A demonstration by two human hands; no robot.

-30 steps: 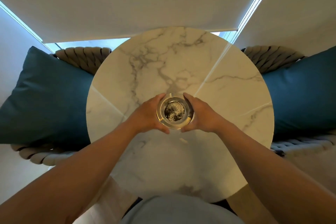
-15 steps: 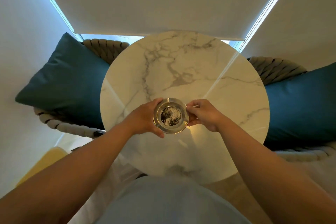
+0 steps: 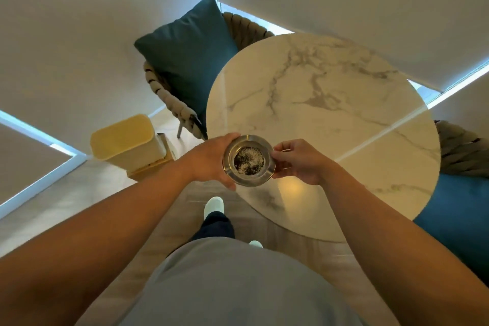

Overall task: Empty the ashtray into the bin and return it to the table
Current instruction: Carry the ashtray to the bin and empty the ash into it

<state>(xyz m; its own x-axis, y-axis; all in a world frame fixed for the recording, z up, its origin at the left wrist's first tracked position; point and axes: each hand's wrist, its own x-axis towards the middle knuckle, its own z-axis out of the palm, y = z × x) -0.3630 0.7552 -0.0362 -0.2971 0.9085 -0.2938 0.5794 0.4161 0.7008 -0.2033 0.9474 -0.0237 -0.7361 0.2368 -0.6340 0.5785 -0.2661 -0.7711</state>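
A round metal ashtray (image 3: 248, 160) with grey and black ash in its bowl is held level between both hands, above the near left edge of the round marble table (image 3: 330, 103). My left hand (image 3: 209, 160) cups its left side and underside. My right hand (image 3: 299, 160) pinches its right rim with the fingertips. A pale yellow bin (image 3: 127, 140) with its lid down stands on the floor to the left, beside the wall.
A woven chair with a teal cushion (image 3: 188, 61) stands behind the table's left side. Another woven chair (image 3: 463, 151) with teal fabric sits at the right. Wood floor runs between me and the bin. My feet in white shoes (image 3: 214, 206) are below the ashtray.
The ashtray has come off the table's middle and now hangs over its left edge. My view has swung left, so the bin and floor have come into sight.
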